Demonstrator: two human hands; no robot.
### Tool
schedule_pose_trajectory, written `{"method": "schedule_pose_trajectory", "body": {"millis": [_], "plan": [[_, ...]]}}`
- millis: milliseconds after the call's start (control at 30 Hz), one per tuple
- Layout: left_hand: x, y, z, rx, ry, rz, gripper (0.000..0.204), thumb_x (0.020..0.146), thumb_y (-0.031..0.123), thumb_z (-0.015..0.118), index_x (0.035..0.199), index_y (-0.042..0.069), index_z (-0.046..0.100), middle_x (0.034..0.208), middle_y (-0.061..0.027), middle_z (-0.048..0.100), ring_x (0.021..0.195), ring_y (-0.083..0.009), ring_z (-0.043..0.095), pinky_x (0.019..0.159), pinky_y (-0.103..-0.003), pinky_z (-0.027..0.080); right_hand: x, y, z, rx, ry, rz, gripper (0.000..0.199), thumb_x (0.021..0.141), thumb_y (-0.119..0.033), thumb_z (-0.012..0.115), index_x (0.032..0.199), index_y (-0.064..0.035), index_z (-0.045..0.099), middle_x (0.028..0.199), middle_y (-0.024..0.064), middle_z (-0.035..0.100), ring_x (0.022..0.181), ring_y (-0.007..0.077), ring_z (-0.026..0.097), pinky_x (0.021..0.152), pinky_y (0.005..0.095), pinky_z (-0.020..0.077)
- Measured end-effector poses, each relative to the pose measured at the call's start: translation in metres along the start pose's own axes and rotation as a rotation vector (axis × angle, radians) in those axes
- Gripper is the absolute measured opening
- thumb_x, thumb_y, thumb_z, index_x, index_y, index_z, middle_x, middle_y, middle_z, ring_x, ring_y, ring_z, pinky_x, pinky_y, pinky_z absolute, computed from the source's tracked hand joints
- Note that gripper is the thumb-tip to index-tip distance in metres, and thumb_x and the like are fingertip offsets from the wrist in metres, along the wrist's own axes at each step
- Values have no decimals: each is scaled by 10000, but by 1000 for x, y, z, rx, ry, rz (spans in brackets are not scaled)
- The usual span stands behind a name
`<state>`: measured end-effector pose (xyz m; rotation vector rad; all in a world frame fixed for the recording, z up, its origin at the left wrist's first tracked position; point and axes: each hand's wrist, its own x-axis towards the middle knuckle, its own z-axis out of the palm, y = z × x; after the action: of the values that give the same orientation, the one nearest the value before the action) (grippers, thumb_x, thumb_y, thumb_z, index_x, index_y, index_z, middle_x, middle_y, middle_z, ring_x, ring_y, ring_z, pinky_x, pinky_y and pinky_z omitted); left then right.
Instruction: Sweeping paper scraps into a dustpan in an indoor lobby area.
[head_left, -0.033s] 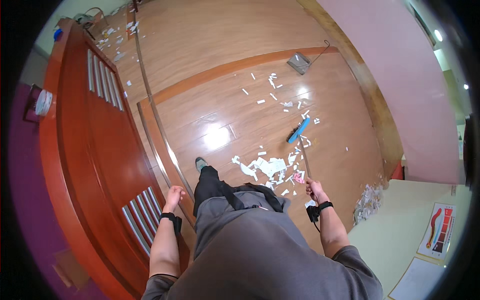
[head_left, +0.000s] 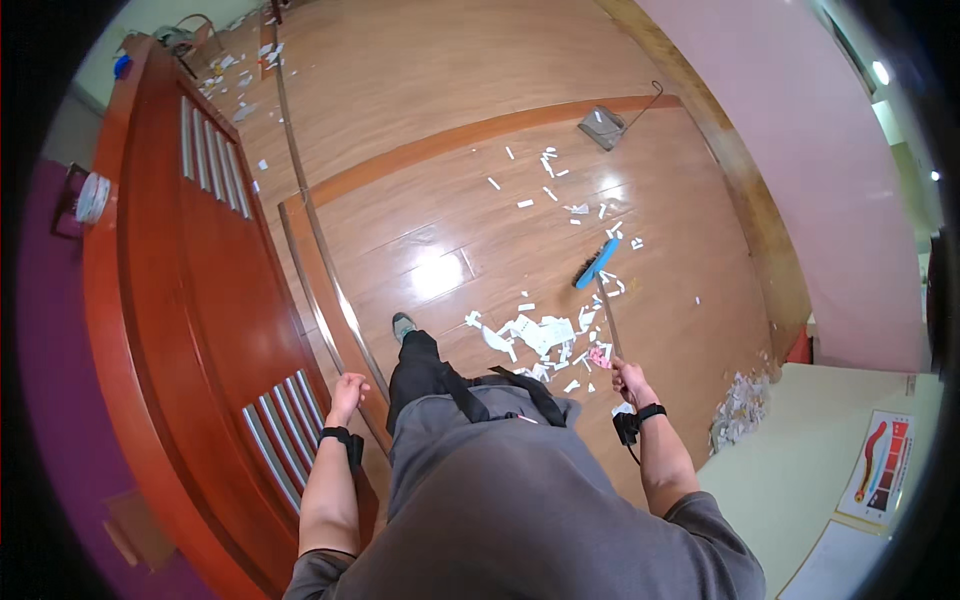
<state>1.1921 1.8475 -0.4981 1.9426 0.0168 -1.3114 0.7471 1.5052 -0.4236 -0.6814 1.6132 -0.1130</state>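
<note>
My right hand (head_left: 629,380) is wrapped round the upper end of a broom's thin handle (head_left: 609,318). The blue broom head (head_left: 598,263) rests on the wooden floor ahead of me, dark bristles toward the left, with paper scraps close by it. Nearer my feet lies a heap of torn white paper (head_left: 540,334), and a pink piece (head_left: 600,356) sits beside the handle. My left hand (head_left: 348,393) hangs by the red door, fingers loosely curled, and nothing shows in it. Farther off stands a grey long-handled dustpan (head_left: 604,127) with a scrap inside.
A red wooden door (head_left: 190,300) with metal bars lines the left. Metal floor strips (head_left: 325,270) run beside it. More paper (head_left: 740,405) is piled against the right wall (head_left: 850,440). Scraps (head_left: 238,80) also lie at the far left near a chair (head_left: 190,38).
The view has shifted very slightly. The broom and both hands keep nearly the same places.
</note>
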Motion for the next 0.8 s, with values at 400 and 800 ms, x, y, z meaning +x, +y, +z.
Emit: {"method": "schedule_pose_trajectory", "body": {"millis": [400, 800], "plan": [[-199, -164, 85, 76, 28, -182, 113, 830, 154, 394, 867, 88, 478, 673, 4, 540, 493, -71, 445, 413, -209, 340, 37, 129, -103, -353, -208, 13, 240, 818, -244, 489, 664, -70, 430, 470, -11, 390, 347, 84, 349, 321, 234, 290], [-227, -276, 134, -155, 30, -53, 117, 816, 154, 426, 859, 64, 487, 663, -23, 551, 504, -79, 454, 447, -208, 365, -41, 167, -150, -684, -152, -71, 242, 802, -260, 502, 741, -26, 499, 493, 8, 415, 360, 95, 364, 337, 244, 297]]}}
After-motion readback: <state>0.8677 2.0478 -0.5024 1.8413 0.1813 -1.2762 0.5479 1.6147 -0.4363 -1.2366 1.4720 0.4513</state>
